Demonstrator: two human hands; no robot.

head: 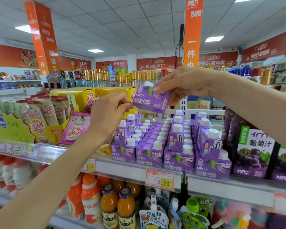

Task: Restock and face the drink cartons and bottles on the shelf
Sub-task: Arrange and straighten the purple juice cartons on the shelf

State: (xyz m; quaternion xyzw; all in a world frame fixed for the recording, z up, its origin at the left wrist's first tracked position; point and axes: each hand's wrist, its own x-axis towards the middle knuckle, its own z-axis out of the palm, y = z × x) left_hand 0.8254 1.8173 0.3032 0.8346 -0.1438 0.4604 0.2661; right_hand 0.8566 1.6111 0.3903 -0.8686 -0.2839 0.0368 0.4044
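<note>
Carton (151,100) — between left hand (108,113), right hand (183,83)

A long orange banner (45,38) hangs from the ceiling on the left. A second orange banner (193,30) hangs on the right. On the top shelf, an open yellow box (46,132) holds tall packets (47,111) standing up. A pink packet (76,128) leans just beside it. A yellow star sign (13,129) sticks up at the shelf edge. A price tag (159,179) says 2.50.
</note>
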